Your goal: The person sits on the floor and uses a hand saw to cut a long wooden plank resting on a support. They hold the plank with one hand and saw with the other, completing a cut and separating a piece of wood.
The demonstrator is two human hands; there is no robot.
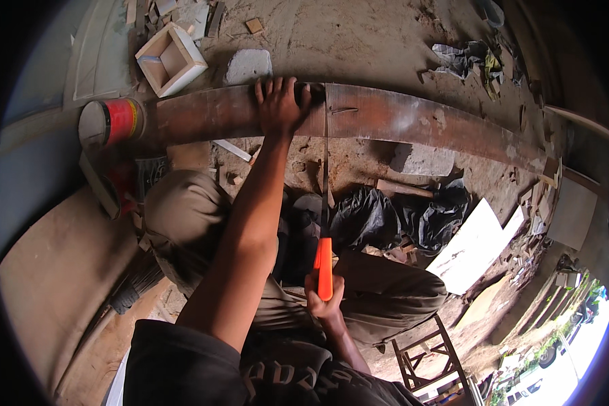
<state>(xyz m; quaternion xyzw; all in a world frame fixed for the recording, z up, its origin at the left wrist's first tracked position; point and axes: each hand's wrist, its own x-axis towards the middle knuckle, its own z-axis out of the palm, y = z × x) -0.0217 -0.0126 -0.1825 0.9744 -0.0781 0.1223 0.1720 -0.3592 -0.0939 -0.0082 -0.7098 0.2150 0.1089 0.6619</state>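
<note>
A long reddish-brown wooden board (399,118) lies crosswise in front of me. My left hand (281,105) presses on it with fingers spread flat over its far edge. Low in the middle, my right hand (325,298) is wrapped round the orange handle of a handsaw (325,267). Its thin dark blade runs away from me and meets the board just right of my left hand, where a straight line crosses the wood. A small dark mark or sliver lies on the board right of that line.
Pale blocks (249,66) sit at the board's far and near sides. At left are a red-banded can (118,120) and an open wooden box (171,59). Black plastic bags (365,216) and a white sheet (470,247) lie nearer. A wooden stool (433,358) stands lower right.
</note>
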